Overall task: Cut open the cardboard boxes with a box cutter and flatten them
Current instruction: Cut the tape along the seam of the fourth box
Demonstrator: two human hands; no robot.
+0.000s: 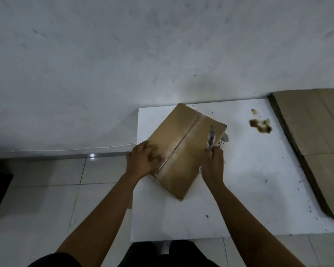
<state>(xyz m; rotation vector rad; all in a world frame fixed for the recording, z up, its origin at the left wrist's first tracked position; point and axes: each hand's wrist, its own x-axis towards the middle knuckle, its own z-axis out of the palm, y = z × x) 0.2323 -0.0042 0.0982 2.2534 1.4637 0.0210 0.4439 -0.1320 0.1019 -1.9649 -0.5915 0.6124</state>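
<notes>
Dim, soft view: your box cutter (211, 136) blurs, a glare spot (92, 155) marks the floor, edges bow.

Box (183, 149) on board (239, 189), flattened cardboard stack (314, 143) at right, wall (123, 64) behind

There is just the one view, from a camera on the person's head, wide-angled and tilted steeply down and forward. It looks along both forearms at the white board (239, 189) on the tiled floor, close in, with the grey wall (123, 54) filling the upper half beyond the board's far edge.
</notes>
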